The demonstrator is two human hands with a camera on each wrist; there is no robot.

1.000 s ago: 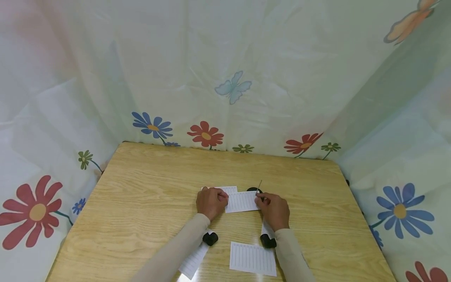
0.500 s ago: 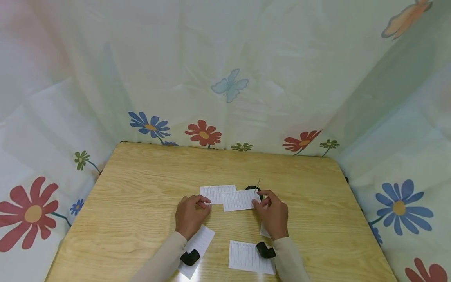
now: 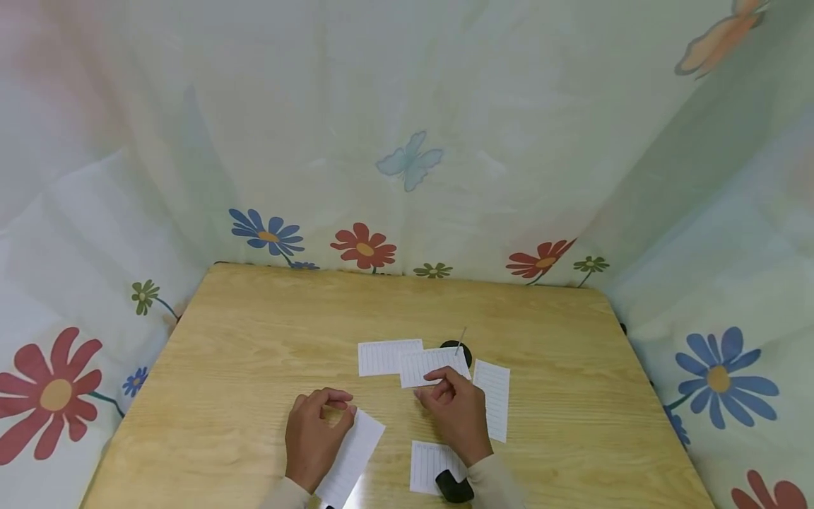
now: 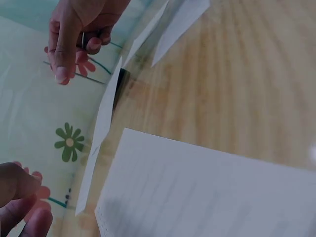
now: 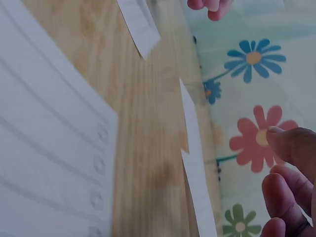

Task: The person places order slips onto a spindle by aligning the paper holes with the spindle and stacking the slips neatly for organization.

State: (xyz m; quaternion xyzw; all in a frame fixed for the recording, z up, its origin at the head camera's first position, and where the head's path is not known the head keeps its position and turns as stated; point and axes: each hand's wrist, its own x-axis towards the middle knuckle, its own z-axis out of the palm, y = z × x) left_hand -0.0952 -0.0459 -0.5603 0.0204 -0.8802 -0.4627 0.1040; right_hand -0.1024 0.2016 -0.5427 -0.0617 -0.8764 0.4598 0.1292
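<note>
Around 2 hands (image 3: 316, 438) (image 3: 458, 411) are 5 white cards (image 3: 384, 358) (image 3: 422, 363) (image 3: 496, 399) (image 3: 427, 466) (image 3: 352, 458).

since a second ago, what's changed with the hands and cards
The left hand let go of the overlapping card and drew back left, toward the person; the right hand released it too, shifting left and nearer. The cards and black base look unmoved.

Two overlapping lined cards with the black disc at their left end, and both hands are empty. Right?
Wrong on the disc: the head view shows the black disc at the right end of the overlapping cards, not the left. The rest stands: the left hand and right hand are empty.
</note>
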